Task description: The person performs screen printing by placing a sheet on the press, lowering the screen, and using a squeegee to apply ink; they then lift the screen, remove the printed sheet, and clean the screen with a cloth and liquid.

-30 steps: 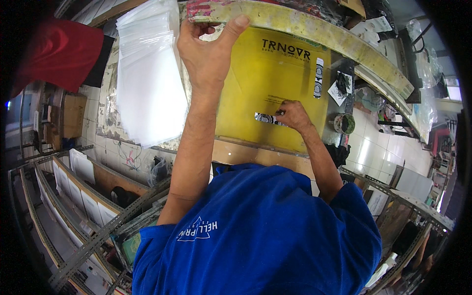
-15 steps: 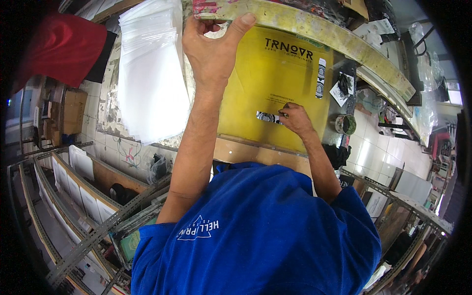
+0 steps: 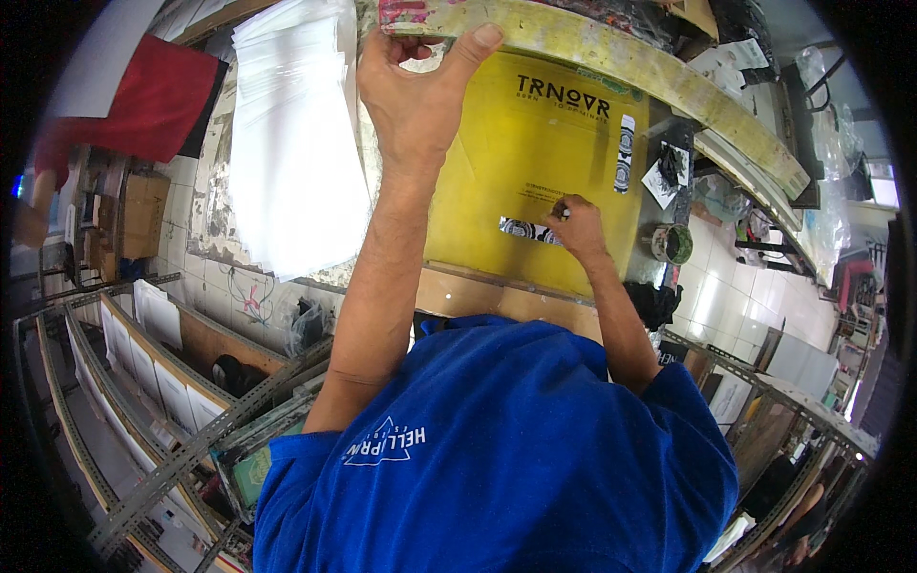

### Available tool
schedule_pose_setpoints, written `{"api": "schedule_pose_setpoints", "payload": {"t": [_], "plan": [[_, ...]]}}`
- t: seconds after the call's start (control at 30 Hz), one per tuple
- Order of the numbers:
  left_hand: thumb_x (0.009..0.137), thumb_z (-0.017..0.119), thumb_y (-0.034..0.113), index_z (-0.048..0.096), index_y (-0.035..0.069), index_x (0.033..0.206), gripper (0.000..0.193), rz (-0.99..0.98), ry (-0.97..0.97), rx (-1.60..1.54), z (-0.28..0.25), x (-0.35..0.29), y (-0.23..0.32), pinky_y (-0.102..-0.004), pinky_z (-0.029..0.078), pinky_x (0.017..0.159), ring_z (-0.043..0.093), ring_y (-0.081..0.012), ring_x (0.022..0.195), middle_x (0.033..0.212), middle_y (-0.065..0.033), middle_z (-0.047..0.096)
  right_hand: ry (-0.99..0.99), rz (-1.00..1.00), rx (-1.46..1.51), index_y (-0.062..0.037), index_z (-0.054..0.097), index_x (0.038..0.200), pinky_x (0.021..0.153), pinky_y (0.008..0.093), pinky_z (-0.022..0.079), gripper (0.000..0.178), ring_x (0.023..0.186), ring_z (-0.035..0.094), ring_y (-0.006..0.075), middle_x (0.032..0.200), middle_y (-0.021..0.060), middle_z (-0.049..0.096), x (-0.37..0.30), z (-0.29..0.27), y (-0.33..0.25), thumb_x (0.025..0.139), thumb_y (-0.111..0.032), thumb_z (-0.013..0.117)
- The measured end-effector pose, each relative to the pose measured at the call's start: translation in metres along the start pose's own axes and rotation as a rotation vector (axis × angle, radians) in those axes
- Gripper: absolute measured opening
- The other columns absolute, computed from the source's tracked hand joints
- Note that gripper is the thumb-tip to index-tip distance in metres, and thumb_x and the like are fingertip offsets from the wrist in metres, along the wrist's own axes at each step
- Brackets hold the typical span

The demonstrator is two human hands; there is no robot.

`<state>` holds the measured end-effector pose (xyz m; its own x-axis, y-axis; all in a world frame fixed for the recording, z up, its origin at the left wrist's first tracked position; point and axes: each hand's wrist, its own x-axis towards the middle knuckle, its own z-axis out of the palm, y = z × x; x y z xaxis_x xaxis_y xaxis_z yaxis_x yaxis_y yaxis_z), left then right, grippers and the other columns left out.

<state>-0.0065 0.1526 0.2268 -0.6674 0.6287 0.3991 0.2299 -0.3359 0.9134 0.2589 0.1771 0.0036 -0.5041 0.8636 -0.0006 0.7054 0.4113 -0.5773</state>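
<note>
Yellow panel (image 3: 478,172) in ctr, in front of person. Paint-stained frame bar (image 3: 630,53) at far edge; L hand (image 3: 415,110) grip closed on its L end. New: white sheet (image 3: 81,57) in at top L, well apart from panel, so prob no effect on work. R hand (image 3: 581,229) abt same spot, fingers curled at R end of b/w strip (image 3: 521,227) on panel; can't tell if gripped.

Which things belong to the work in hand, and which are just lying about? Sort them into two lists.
Seemingly in use:
yellow-stained beam, gripped by the left hand
patterned strip, at the right hand
second strip, farther right
yellow panel, under both strips

Apparently just lying about:
cardboard box
round container
white sheets, untouched
</note>
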Motion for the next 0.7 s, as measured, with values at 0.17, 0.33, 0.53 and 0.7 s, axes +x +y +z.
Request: {"api": "schedule_pose_setpoints", "payload": {"t": [0.17, 0.33, 0.53, 0.7], "plan": [[0.077, 0.089, 0.026, 0.065, -0.003, 0.109, 0.05, -0.022, 0.009, -0.02, 0.002, 0.0, 0.0, -0.0296, 0.05, 0.086, 0.062, -0.0153, 0.092, 0.099, -0.0082, 0.068, 0.055, 0.229, 0.331, 0.0025, 0.069, 0.095, 0.071, 0.031, 0.052, 0.019, 0.075, 0.066, 0.0188, 0.085, 0.0138, 0.071, -0.016, -0.04, 0.02, 0.082, -0.011, 0.068], [0.079, 0.088, 0.022, 0.065, -0.003, 0.11, 0.046, 0.01, 0.032, 0.04, -0.003, 0.002, -0.003, -0.0288, 0.049, 0.088, 0.063, -0.0148, 0.091, 0.099, -0.0084, 0.069, 0.201, 0.435, 0.525, -0.0012, 0.068, 0.11, 0.065, 0.0245, 0.044, 0.023, 0.072, 0.052, 0.0081, 0.084, -0.0012, 0.062, -0.084, -0.153, 0.045, 0.091, -0.012, 0.061], [0.077, 0.089, 0.024, 0.064, -0.003, 0.111, 0.051, -0.063, 0.039, -0.074, 0.013, 0.005, 0.012, -0.0291, 0.048, 0.086, 0.058, -0.0143, 0.09, 0.1, -0.0072, 0.067, 0.536, 0.69, -0.364, 0.002, 0.065, 0.124, 0.096, 0.0428, 0.052, 0.052, 0.107, 0.068, 0.0375, 0.108, 0.0258, 0.071, -0.228, -0.247, 0.23, 0.075, 0.004, 0.052], [0.078, 0.088, 0.024, 0.063, -0.004, 0.112, 0.05, -0.082, 0.025, -0.079, 0.013, 0.008, 0.011, -0.0299, 0.048, 0.088, 0.06, -0.015, 0.092, 0.102, -0.0084, 0.067, 0.7, 0.977, -0.481, -0.0013, 0.075, 0.097, 0.076, 0.0472, 0.055, 0.022, 0.082, 0.072, 0.0374, 0.078, 0.0209, 0.072, -0.245, -0.231, 0.225, 0.085, -0.017, 0.067]]}}
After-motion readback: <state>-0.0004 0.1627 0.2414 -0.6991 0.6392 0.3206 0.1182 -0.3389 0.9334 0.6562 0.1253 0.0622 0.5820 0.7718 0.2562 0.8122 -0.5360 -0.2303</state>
